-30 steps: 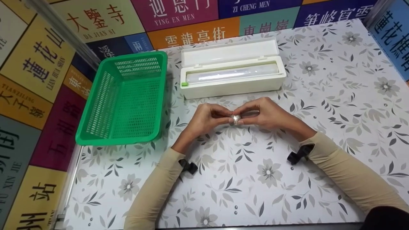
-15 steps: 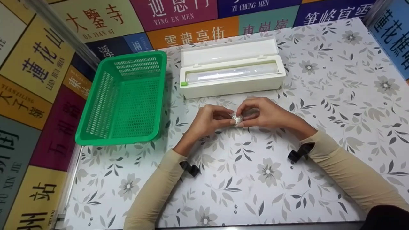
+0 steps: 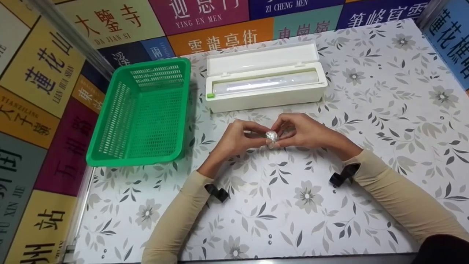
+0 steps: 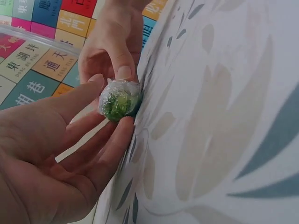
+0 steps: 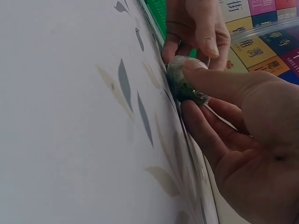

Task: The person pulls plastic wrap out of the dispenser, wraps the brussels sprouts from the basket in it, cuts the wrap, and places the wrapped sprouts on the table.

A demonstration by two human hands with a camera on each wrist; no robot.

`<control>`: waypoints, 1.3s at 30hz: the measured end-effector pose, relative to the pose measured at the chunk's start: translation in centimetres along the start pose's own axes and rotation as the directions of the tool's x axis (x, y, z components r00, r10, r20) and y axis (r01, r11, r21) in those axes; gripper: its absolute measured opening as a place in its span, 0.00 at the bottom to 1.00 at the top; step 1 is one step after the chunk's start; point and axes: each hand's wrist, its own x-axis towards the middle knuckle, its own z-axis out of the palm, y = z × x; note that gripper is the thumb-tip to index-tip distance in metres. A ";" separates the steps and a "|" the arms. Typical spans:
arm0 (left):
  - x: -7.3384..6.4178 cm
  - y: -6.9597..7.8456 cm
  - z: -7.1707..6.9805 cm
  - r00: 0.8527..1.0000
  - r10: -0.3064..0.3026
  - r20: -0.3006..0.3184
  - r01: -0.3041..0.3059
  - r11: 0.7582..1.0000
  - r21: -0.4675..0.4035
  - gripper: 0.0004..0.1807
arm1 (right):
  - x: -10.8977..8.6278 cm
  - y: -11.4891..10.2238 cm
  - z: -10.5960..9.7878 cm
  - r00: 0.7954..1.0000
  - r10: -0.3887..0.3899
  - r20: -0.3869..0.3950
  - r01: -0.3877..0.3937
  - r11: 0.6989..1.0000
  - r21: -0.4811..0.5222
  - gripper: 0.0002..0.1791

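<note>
Between the fingertips of both hands is a small round green thing wrapped in clear cling film [image 3: 272, 137], held low over the patterned table. My left hand [image 3: 237, 138] pinches it from the left with thumb and fingers. From the other side my right hand [image 3: 303, 130] grips it, its thumb pressed on the film. In the left wrist view the wrapped green ball [image 4: 119, 101] shows dark and light green under crinkled, shiny film. The right wrist view has the right thumb [image 5: 219, 83] lying across it, hiding part of its surface.
Behind the hands stands a white cling film box [image 3: 267, 101], its lid raised and a roll of film [image 3: 267, 83] inside. A green plastic basket [image 3: 185, 110] sits at the left. Walls with coloured signs border the table [image 3: 278, 220] at the back and left.
The fingers have shifted round the wrapped ball and turned it slightly, and more of its shiny film shows. Both hands stay in almost the same place; box and basket are unmoved.
</note>
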 end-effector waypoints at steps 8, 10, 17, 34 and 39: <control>0.0 0.0 0.0 0.997 -0.052 -0.051 0.053 0.998 0.028 0.12 | -0.1 -0.5 -0.5 0.998 0.008 0.065 -0.007 1.000 -0.011 0.19; 0.0 -0.2 -0.1 0.998 -0.048 -0.042 0.049 0.998 0.034 0.12 | -0.2 -0.4 -0.6 0.997 0.003 0.073 -0.001 1.000 -0.019 0.17; -0.1 -0.3 -0.2 0.999 -0.002 -0.050 0.005 0.998 0.057 0.08 | -0.1 0.1 -0.6 0.999 -0.021 0.027 0.022 0.999 -0.029 0.15; -0.2 -0.1 0.0 0.998 -0.053 -0.031 0.053 0.999 -0.005 0.09 | -0.3 -0.3 -0.5 0.994 -0.050 -0.096 0.033 0.985 -0.171 0.11; -0.2 0.0 0.1 0.996 -0.084 -0.025 0.083 0.997 -0.003 0.08 | -0.2 -0.3 -0.6 0.997 -0.052 -0.064 0.040 0.984 -0.172 0.12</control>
